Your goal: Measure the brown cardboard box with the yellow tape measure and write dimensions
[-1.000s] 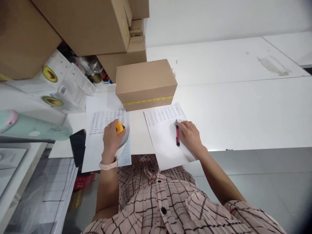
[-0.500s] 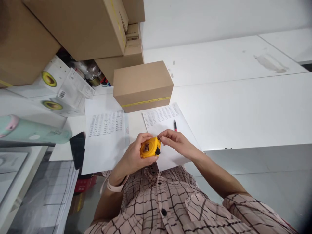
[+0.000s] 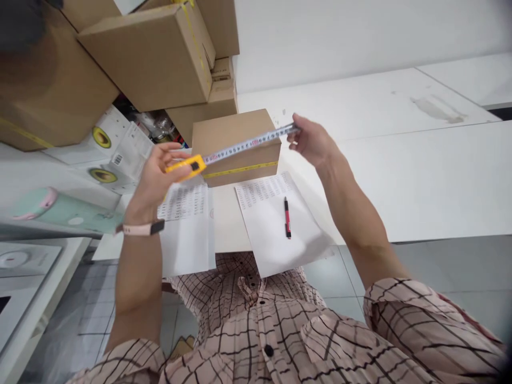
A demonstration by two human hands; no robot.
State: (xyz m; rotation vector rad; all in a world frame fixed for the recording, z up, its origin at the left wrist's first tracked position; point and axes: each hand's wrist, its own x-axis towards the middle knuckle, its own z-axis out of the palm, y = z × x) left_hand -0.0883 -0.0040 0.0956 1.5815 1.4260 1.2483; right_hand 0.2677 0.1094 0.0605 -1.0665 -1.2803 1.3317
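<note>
My left hand (image 3: pixel 158 173) is closed around a yellow tape measure (image 3: pixel 197 163). Its white blade (image 3: pixel 248 144) stretches out to the right, where my right hand (image 3: pixel 314 140) pinches the free end. The blade runs across the view of a closed brown cardboard box (image 3: pixel 236 133) with a yellow stripe on its near side; whether it touches the box I cannot tell. Two printed sheets lie in front of the box: a left sheet (image 3: pixel 188 234), partly under my left hand, and a right sheet (image 3: pixel 276 250) with a red and black pen (image 3: pixel 287 217) on it.
Large cardboard boxes (image 3: pixel 160 58) are stacked at the back left. Below them stand white cartons (image 3: pixel 116 144) with avocado pictures. A mint green bottle (image 3: pixel 76 210) lies at the left. The white table (image 3: pixel 400 181) extends to the right, with a wall behind it.
My hands have moved apart and forward, over the box. The tape blade, hidden inside its case before, is now pulled out between them. The pen is fully uncovered.
</note>
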